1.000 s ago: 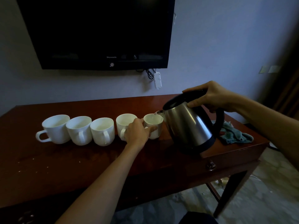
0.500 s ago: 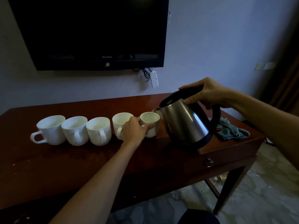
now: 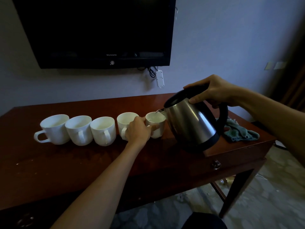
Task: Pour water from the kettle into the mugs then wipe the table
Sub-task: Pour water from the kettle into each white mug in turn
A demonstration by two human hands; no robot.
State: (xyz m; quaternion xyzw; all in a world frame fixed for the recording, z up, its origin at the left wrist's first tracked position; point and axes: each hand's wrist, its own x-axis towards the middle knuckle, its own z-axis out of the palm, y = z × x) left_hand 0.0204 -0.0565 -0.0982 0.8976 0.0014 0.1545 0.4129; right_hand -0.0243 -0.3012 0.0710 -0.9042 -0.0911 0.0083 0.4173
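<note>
Water is being poured from the tilted steel kettle [image 3: 191, 123], gripped by the right hand [image 3: 212, 90], into the rightmost white ceramic mug [image 3: 156, 124], pinched steady by the left hand [image 3: 137, 132]; the next mug leftward likely follows.

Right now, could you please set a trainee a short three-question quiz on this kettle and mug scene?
1. True or false: the kettle is tilted with its spout over the rightmost mug.
2. How many white mugs stand in the row on the table?
3. Where does the teal cloth lie? A: right of the kettle. B: left of the row. C: on the floor.

Key:
1. True; the right hand grips its handle, and the left hand holds that mug.
2. Five.
3. A.
</note>
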